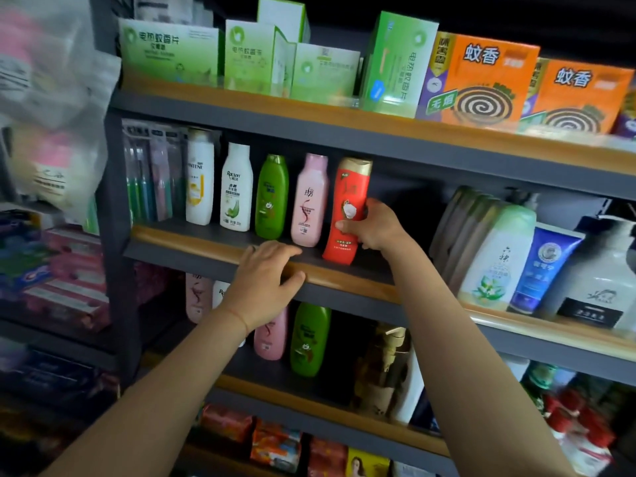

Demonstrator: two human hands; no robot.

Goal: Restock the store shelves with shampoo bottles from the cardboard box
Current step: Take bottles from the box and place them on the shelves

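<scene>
- Red bottle (347,211) with a gold cap stands tilted on the middle shelf (344,275), just right of the pink bottle (308,201); your right hand (373,225) wraps its lower half.
- Your left hand (266,275) rests on the shelf's wooden lip, fingers loosely spread, holding nothing.

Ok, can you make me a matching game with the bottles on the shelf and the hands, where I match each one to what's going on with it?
Things:
1. red bottle
2. pink bottle
3. green bottle
4. left hand

States:
A. rests on the shelf's wooden edge
B. stands between a white bottle and the pink one
C. tilted, held in the right hand's grip
D. stands upright just left of the red one

Pairs: 1-C, 2-D, 3-B, 4-A
</scene>
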